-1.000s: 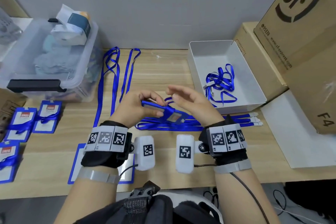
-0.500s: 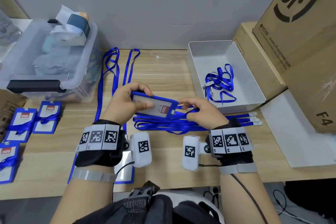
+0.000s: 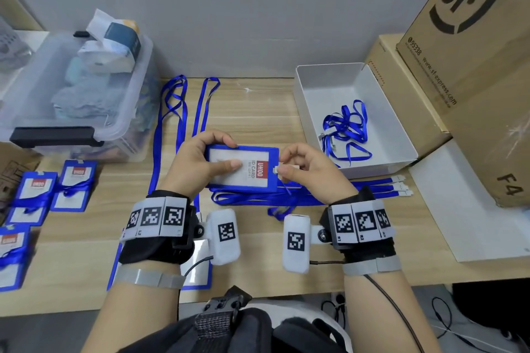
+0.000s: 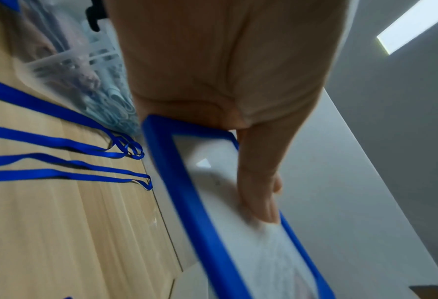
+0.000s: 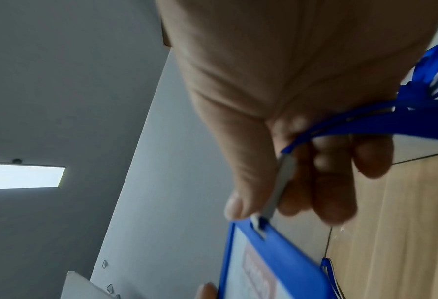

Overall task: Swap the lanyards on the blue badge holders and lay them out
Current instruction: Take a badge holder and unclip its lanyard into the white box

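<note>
Left hand (image 3: pixel 198 169) grasping badge holder (image 3: pixel 243 167) above mid-counter (image 3: pixel 258 112); right hand (image 3: pixel 309 172) pinching lanyard clip (image 5: pixel 279 186) at holder's right edge. White tray (image 3: pixel 401 152) just right.

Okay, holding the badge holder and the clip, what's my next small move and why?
Probably work the lanyard clip free of the slot: your right hand pinches it at the blue badge holder, which your left hand steadies above the table.

left hand (image 4: pixel 228 81) gripping badge holder (image 4: pixel 213 232), lanyards (image 4: pixel 59 161)
</note>
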Available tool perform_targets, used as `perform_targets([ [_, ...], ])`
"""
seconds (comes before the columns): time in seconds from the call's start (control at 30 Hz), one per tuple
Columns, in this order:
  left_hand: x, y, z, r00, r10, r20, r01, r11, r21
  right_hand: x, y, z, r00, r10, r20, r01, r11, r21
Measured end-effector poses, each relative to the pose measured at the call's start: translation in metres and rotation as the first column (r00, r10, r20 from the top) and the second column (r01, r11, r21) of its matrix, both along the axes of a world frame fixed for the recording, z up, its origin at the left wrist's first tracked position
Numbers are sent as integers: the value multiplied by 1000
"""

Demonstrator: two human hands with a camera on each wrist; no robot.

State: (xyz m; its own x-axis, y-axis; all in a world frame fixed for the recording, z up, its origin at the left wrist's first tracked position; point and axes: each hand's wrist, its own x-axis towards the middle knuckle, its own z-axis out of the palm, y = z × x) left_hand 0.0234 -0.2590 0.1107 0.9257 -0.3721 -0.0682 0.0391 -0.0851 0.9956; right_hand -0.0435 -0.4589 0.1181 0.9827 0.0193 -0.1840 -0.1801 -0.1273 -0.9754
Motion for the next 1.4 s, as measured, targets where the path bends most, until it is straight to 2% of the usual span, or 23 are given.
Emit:
perform_targets([
  [0.17,2,-1,-10,1000,6,27,-10,990,144,3,5,1,969,-214,121,221,974,-45],
  [0.23,-1,-3,-9,999,-22,49,11,975,221,4,8,3,960,-231,156,245,967,-74],
  [0.33,-6,-10,-3,989,-124,75,93,940,328,7,13,8,965,-176,196,200,973,-114],
  [0.47,-16,-24,5,978,-208,22,200,962,187,9,23,13,964,-107,244,147,978,-148],
  [0.67,-19,-27,10,981,-190,-40,191,980,47,10,25,14,934,-183,305,219,972,-88],
  [0.73,-20,-27,12,984,-170,-52,171,985,15,11,25,12,922,-209,326,262,957,-127],
  [0.87,-22,-29,15,990,-136,-34,136,991,0,11,26,12,878,-210,430,358,885,-297],
  [0.97,-22,-29,14,990,-139,-21,139,990,-6,8,30,11,881,-215,421,366,874,-319],
  [1.13,-22,-28,15,986,-166,0,166,986,-32,8,32,9,847,-200,493,403,847,-347],
  [1.3,-21,-29,15,985,-168,-25,166,984,-68,8,34,13,821,-132,555,443,761,-474],
  [1.4,-20,-29,14,986,-165,-14,164,985,-51,9,34,13,821,-141,554,447,763,-468],
])
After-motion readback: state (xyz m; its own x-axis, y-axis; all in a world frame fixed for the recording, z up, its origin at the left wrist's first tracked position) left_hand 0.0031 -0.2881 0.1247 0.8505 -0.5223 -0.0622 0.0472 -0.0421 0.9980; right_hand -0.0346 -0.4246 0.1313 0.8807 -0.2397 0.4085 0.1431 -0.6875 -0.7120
